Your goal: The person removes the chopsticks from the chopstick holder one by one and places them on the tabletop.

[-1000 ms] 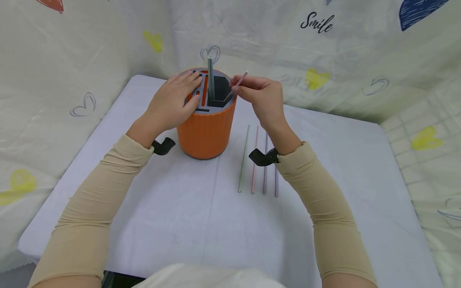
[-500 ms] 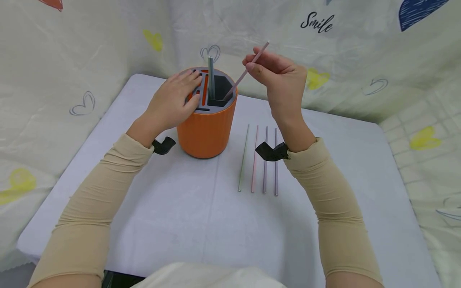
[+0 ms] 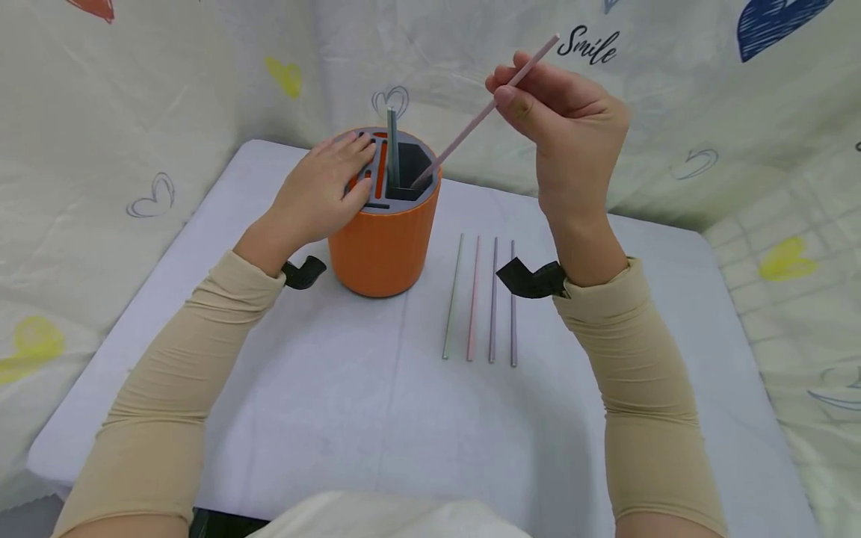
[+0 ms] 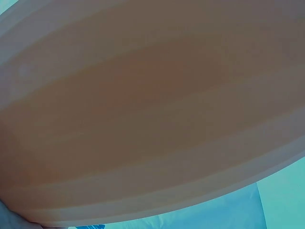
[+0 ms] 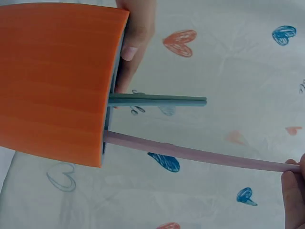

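In the head view, my left hand (image 3: 323,183) rests with extended fingers on the grey slotted top of an orange round pen holder (image 3: 380,258). My right hand (image 3: 572,123), raised to the right, pinches a thin pink straw (image 3: 467,128) between thumb and fingers. The straw slants down into the holder's dark large compartment (image 3: 413,161), which hides its lower end. Greenish-blue straws (image 3: 393,146) stand upright in that compartment. In the right wrist view, the pink straw (image 5: 200,153) leaves the rim and reaches the fingertips (image 5: 290,179). Orange blur fills most of the left wrist view.
Right of the holder, a green straw (image 3: 453,299), a pink straw (image 3: 474,299) and two purple straws (image 3: 493,302) lie side by side on the white table (image 3: 323,418). A printed cloth (image 3: 457,45) hangs behind the table.
My right hand has moved up and to the right with the pink straw, and more of the straw's length shows above the holder. My left hand stays on the holder's top.
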Motion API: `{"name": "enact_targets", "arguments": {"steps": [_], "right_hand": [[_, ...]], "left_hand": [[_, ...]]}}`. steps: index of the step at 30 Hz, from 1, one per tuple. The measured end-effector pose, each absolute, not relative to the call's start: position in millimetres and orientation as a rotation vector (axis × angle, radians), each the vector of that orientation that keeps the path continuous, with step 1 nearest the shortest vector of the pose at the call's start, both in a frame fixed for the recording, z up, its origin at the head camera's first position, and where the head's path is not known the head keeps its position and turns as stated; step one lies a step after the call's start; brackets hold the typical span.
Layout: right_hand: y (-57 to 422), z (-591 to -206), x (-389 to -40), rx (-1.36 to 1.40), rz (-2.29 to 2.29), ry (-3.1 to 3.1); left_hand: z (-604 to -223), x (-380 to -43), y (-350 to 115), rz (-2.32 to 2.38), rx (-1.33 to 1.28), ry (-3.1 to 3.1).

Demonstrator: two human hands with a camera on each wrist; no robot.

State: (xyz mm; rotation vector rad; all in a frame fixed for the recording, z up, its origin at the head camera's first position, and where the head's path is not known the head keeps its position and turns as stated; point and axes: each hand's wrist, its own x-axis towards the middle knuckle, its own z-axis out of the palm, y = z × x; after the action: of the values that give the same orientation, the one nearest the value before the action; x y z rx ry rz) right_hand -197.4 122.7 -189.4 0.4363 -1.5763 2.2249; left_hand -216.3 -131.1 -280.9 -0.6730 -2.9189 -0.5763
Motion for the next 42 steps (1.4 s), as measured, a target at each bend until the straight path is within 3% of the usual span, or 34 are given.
{"name": "enact_targets", "arguments": {"steps": [21,42], "right_hand": [[168.3,-157.7,-179.1,0.449,2.204,-1.229],[239.3,-223.9,-205.0,-0.019,2.53,-1.808]], "left_hand": [[-283.7,-215.5,-133.8,-0.607,-0.662,-2.891],[-283.2,-213.9,-138.3,-0.616,-0.645,-2.89]]}}
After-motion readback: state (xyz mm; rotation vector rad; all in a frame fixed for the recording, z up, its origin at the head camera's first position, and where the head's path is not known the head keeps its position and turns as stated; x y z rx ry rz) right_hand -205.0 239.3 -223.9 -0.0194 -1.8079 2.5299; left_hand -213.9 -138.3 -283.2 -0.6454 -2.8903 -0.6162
